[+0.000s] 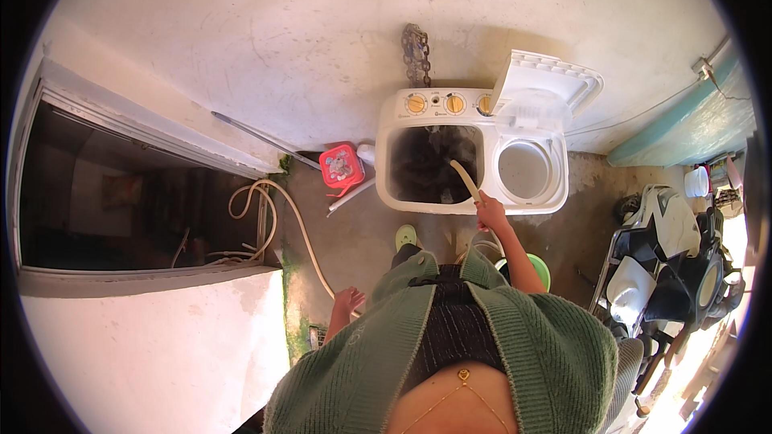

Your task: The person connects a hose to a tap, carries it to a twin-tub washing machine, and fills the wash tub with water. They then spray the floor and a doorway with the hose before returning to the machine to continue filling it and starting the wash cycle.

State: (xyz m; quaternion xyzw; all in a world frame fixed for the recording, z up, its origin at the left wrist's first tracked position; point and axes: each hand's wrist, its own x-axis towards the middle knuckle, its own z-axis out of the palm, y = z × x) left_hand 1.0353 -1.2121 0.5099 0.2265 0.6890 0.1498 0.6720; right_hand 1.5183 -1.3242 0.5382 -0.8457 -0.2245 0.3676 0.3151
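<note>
My right hand (pixel 491 213) grips a pale hose (pixel 463 176) near its end, which points into the wash tub (pixel 422 163) of a white twin-tub washing machine (pixel 386 193). Dark contents fill the tub, but whether they are cloth, water or both I cannot tell. On the machine's right, the spin tub (pixel 523 169) stands uncovered, its white lid (pixel 546 81) raised against the wall. My left hand (pixel 350 299) hangs low at my left side, fingers loosely apart and holding nothing visible. Part of the hose passes just behind it.
Left of the machine are a red container (pixel 342 166) and a long pole (pixel 265 140). More hose (pixel 301 226) loops out of the dark doorway (pixel 139 193). A green bucket (pixel 540 268) stands partly hidden by my right arm. A motorcycle (pixel 663 253) is parked at right.
</note>
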